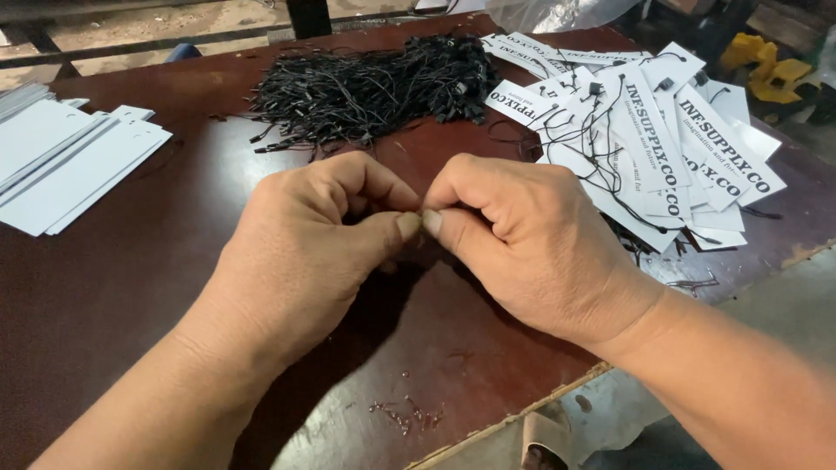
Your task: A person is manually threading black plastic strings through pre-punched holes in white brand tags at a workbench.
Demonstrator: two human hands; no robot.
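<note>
Black thin cord, or whatever small piece it is, sits pinched where both thumbs meet [422,219], over the middle of the dark reddish-brown wooden table [131,287]. Too small and too covered by fingers to say exactly what it is.

Left hand [318,239] is curled, thumb and forefinger closed on that spot. Right hand [522,235] does the same from the other side, thumb tips touching. Both grasping, not relaxed.

Behind the hands, near: loose heap of black string loops w/ tiny fasteners [374,87]. To the right, just beside the right hand: spread pile of white printed card tags, already strung w/ black cords [653,139]. Far left, well apart: stack of plain white card blanks [61,165]. Small reddish crumbs of debris [405,416] lie near the table's front edge.

Risks as I judge them:
- The pinched piece could slip, since the grip is fingertip-only and the thing is tiny; it'd be hard to spot on the dark top.
- Right forearm hangs past the table edge next to the strung pile; a nudge could drag tags off by their cords.
- Heap strands look tangled, so pulling one may lift several.
</note>
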